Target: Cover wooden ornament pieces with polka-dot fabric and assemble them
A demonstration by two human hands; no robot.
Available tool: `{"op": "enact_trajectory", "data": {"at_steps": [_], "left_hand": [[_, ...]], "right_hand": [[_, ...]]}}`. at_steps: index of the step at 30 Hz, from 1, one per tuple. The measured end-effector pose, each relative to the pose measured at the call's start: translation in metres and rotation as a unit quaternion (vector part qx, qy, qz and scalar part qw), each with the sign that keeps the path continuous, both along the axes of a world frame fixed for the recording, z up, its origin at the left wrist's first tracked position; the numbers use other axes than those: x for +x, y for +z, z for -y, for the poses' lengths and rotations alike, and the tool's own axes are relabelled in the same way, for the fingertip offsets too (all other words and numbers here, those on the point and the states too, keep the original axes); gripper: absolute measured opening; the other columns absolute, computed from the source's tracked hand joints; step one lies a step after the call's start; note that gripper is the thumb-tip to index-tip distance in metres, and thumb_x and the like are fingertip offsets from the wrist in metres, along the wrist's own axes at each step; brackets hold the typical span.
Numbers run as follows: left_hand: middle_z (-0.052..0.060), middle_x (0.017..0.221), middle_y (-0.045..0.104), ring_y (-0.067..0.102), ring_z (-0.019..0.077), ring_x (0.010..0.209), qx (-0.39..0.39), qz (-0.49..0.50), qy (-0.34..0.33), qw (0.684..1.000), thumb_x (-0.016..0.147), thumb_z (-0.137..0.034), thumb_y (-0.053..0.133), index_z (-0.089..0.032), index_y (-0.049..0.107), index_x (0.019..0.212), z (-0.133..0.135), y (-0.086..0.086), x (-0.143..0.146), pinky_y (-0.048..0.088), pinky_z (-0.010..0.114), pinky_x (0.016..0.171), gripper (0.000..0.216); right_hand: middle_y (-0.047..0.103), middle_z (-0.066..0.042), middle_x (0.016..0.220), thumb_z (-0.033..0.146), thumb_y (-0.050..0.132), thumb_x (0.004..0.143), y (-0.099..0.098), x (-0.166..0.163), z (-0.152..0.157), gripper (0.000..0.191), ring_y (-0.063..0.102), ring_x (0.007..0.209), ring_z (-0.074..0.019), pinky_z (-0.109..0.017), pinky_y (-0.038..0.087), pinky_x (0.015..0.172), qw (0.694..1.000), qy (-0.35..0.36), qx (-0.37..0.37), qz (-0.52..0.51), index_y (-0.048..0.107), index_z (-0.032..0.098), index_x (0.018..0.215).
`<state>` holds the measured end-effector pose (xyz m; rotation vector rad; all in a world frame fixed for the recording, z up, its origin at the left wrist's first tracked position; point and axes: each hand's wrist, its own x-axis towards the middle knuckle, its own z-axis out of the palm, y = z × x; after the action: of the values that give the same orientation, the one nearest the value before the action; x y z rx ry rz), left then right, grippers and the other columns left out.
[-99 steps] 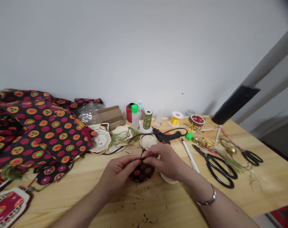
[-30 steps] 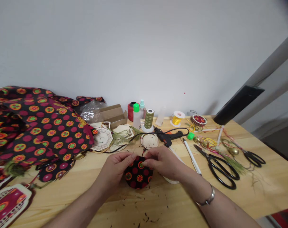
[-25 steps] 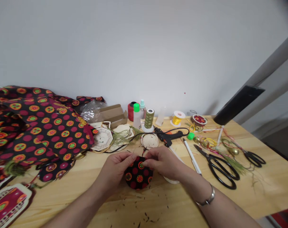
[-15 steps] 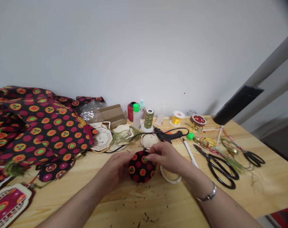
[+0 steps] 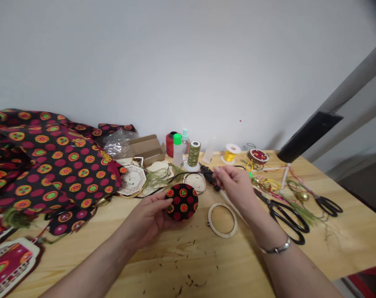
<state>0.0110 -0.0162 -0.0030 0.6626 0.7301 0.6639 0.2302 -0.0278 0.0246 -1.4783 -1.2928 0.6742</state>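
My left hand (image 5: 152,215) grips a round disc covered in black fabric (image 5: 183,202) with red dots and orange-green flowers, thumb on its face. The patterned side is turned up toward me. My right hand (image 5: 235,186) is closed in a pinch over the black glue gun (image 5: 208,173), hiding most of it. Whatever lies between those fingertips, if anything, I cannot make out. A pale wooden ring (image 5: 210,215) with a small loop lies on the table below my right hand. Behind the disc are round wooden pieces (image 5: 196,182).
Patterned fabric (image 5: 60,165) is heaped at left. Bottles (image 5: 177,151), a green thread cone (image 5: 194,154) and a yellow spool (image 5: 230,154) stand along the wall. Black-handled scissors (image 5: 287,219) and tangled cords (image 5: 271,186) lie at right. Dark fabric scraps (image 5: 189,277) dot the table's front.
My right hand has let go of the disc and moved right and up to the glue gun. My left hand keeps the disc, now slightly higher. The wooden ring is more fully visible.
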Motion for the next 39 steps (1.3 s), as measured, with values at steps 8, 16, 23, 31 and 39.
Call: {"op": "enact_trajectory", "data": {"at_steps": [8, 16, 23, 31, 39], "left_hand": [[0.018, 0.097, 0.071, 0.068, 0.0287, 0.085, 0.015, -0.023, 0.058, 0.998, 0.078, -0.013, 0.056, -0.008, 0.066, 0.101, -0.002, -0.004, -0.002, 0.055, 0.045, 0.075, 0.025], [0.014, 0.095, 0.072, 0.068, 0.0255, 0.084, 0.046, -0.018, 0.182, 0.982, 0.076, -0.008, 0.055, -0.008, 0.068, 0.087, -0.006, 0.002, -0.002, 0.057, 0.039, 0.071, 0.017], [0.013, 0.097, 0.072, 0.068, 0.0258, 0.086, 0.050, -0.012, 0.203, 0.978, 0.077, -0.009, 0.055, -0.010, 0.068, 0.092, -0.007, 0.001, -0.004, 0.058, 0.040, 0.070, 0.019], [0.013, 0.095, 0.073, 0.069, 0.0238, 0.084, 0.046, -0.008, 0.188, 0.981, 0.077, -0.009, 0.055, -0.009, 0.069, 0.089, -0.006, 0.001, -0.002, 0.057, 0.036, 0.072, 0.018], [0.010, 0.082, 0.073, 0.068, 0.0189, 0.068, 0.041, -0.005, 0.128, 0.991, 0.076, -0.011, 0.058, -0.011, 0.069, 0.086, -0.001, 0.001, 0.001, 0.057, 0.033, 0.065, 0.015]], "right_hand": [[0.026, 0.006, 0.043, 0.044, 0.056, 0.080, 0.033, 0.026, 0.016, 0.049, 0.021, 0.042, -0.0065, -0.024, 0.018, 0.043, 0.990, 0.038, -0.017, 0.134, 0.037, 0.018, 0.042], [0.061, -0.010, 0.106, 0.024, 0.080, 0.054, 0.018, 0.000, 0.039, 0.062, 0.052, 0.097, -0.0276, -0.037, 0.041, 0.080, 0.835, 0.211, -0.139, 0.490, 0.058, 0.019, 0.112], [0.058, -0.012, 0.113, 0.022, 0.079, 0.058, -0.002, 0.005, 0.053, 0.074, 0.048, 0.106, -0.0294, -0.041, 0.040, 0.086, 0.818, 0.212, -0.194, 0.499, 0.049, 0.019, 0.125], [0.061, -0.002, 0.080, 0.017, 0.066, 0.070, 0.012, 0.004, 0.049, 0.006, 0.054, 0.074, -0.0155, -0.025, 0.039, 0.065, 0.871, 0.284, -0.200, 0.348, 0.066, 0.019, 0.075], [0.044, 0.006, 0.050, 0.037, 0.061, 0.075, 0.022, -0.014, 0.010, 0.023, 0.035, 0.047, -0.0065, -0.021, 0.026, 0.045, 0.956, 0.234, -0.166, -0.062, 0.059, 0.016, 0.067]]}}
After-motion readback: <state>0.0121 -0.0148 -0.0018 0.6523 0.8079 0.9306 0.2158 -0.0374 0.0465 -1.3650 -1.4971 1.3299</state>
